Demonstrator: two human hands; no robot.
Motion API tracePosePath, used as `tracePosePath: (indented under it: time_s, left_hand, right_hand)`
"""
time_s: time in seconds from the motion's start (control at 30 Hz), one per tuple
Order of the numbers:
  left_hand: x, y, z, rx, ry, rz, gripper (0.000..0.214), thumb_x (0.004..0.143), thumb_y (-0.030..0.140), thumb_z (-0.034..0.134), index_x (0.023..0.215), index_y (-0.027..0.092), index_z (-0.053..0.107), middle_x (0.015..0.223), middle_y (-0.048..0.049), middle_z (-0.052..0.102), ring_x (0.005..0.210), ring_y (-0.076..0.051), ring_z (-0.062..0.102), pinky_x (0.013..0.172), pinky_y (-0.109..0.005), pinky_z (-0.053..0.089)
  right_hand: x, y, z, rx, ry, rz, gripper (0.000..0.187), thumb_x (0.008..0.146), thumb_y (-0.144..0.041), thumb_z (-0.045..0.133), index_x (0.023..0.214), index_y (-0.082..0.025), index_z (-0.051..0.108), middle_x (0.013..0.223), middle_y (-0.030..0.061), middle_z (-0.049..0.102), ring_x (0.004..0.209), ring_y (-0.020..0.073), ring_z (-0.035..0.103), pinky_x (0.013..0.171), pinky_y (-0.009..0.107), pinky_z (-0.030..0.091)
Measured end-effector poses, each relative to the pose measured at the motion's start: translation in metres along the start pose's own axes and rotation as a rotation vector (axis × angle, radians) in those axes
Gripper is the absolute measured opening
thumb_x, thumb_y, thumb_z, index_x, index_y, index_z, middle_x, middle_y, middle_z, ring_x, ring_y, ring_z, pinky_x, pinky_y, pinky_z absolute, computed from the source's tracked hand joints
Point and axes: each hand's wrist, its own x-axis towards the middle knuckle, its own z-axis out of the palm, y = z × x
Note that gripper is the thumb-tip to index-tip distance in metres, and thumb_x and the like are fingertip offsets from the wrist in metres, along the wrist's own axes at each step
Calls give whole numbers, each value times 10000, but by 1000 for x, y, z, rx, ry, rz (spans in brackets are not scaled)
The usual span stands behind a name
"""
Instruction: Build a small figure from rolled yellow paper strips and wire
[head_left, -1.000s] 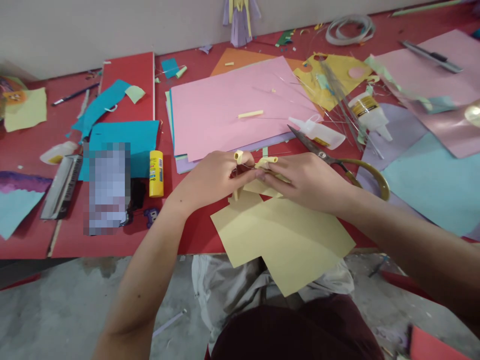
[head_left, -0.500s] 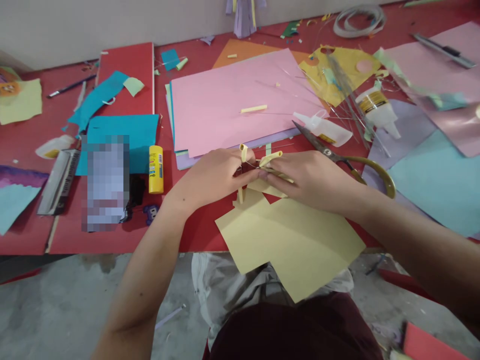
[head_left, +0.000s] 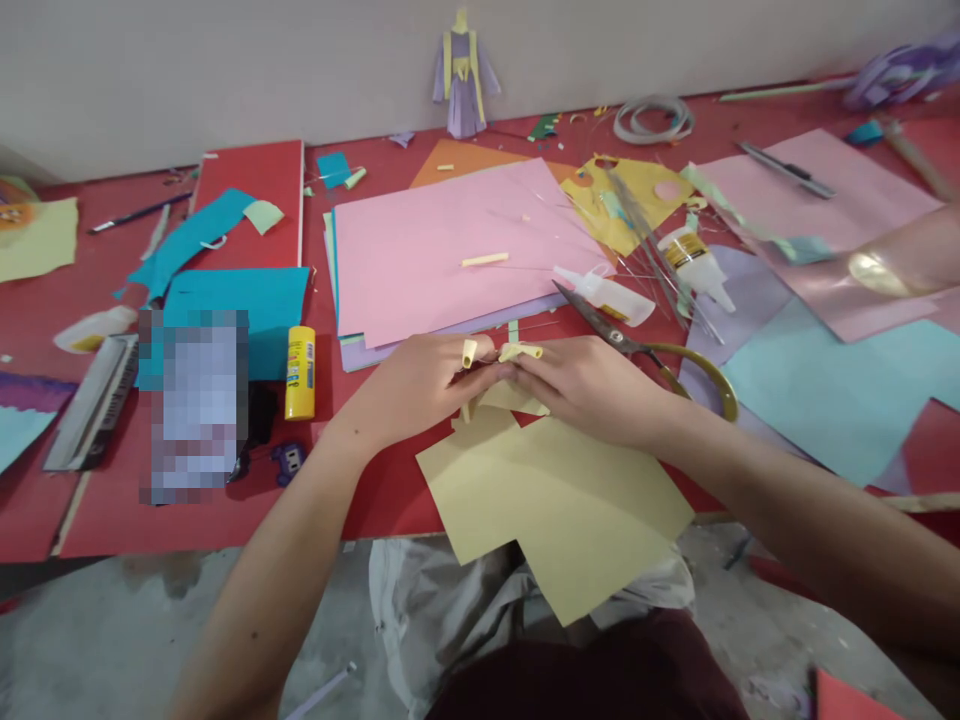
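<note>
Above the table's front edge my left hand (head_left: 420,385) and my right hand (head_left: 600,385) meet, fingertips close together. My left fingers pinch a small rolled tube of pale yellow paper (head_left: 469,354), its open end facing up. A second yellow paper tube (head_left: 524,352) is gripped in my right fingers. A thin wire appears to run between the tubes; my fingers hide most of it. Beneath my hands a pale yellow paper sheet (head_left: 555,500) with notched corners overhangs the edge. Scissors (head_left: 619,340) with yellow handles lie beside my right hand.
A pink paper stack (head_left: 442,240) lies ahead, a loose yellow tube on it. Glue bottles (head_left: 611,295) and thin wires are to the right, a glue stick (head_left: 301,372) to the left. A paper doll (head_left: 463,80) stands by the wall. Another person's blurred arm (head_left: 915,250) enters at right.
My view has tilted up, so the whole paper doll shows. Both hands stay together on the yellow tubes. The other person's arm reaches further in from the right.
</note>
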Motion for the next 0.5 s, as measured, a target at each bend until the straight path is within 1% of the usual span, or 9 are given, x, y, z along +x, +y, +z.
tracePosePath:
  time_s: [0.17,0.37,0.43,0.5]
  left_hand:
    - [1,0,0,-21,-14,1,397,986,398,433,656,182,478,586,33,542,579,-110,509,585,-242,336]
    - [1,-1,-1,-62,-17,43,373,987,379,432,673,184,474,620,39,506,606,-104,489,601,-227,350]
    - [1,-1,-1,-81,-38,39,377,987,392,424,677,186,484,626,36,507,611,-107,495,605,-228,362]
    - [1,-1,-2,-118,-45,21,378,982,410,430,683,188,496,639,31,525,626,-110,515,611,-226,380]
  right_hand:
    - [0,0,-1,29,34,-49,433,1032,-275,238,785,-150,571,601,19,512,522,146,418,545,293,211]
    - [0,-2,-5,113,-8,-54,458,1042,-314,209,767,-162,542,589,9,498,510,136,413,542,279,235]
    - [-1,-3,-5,127,-16,-51,466,1046,-328,192,783,-163,540,586,6,500,497,133,405,537,277,236]
    - [-1,-5,-4,159,-14,-20,449,1048,-350,198,828,-160,541,602,7,523,485,132,415,526,276,236]
